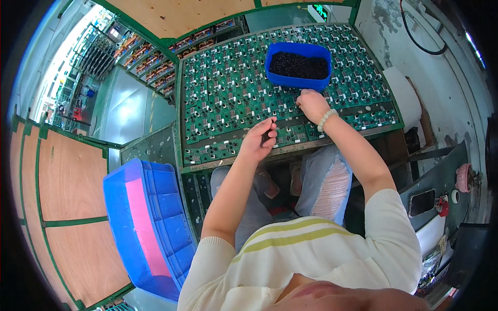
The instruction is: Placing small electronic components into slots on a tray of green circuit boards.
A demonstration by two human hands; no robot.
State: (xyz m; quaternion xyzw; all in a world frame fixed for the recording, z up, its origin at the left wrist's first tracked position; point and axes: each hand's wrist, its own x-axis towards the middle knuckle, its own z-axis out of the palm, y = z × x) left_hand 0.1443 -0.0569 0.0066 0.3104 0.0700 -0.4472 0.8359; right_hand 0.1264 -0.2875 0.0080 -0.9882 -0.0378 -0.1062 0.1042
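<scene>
Many green circuit boards (223,85) lie in rows over the slanted bench in front of me. My left hand (258,139) is closed above the near rows, with small black parts (266,136) showing between its fingers and palm. Further right, my right hand (312,105) has its fingers pinched together low over the boards, just below a blue tub (298,83). Whatever sits in that pinch is too small to make out. The tub rests on the boards and holds a heap of small black pieces (298,65).
A large blue crate (179,228) with a pink panel (145,223) stands at my left. To the right, a side surface carries a phone (422,202) and a pink pot (463,178). Racks of boards (148,65) stand beyond the bench at the left.
</scene>
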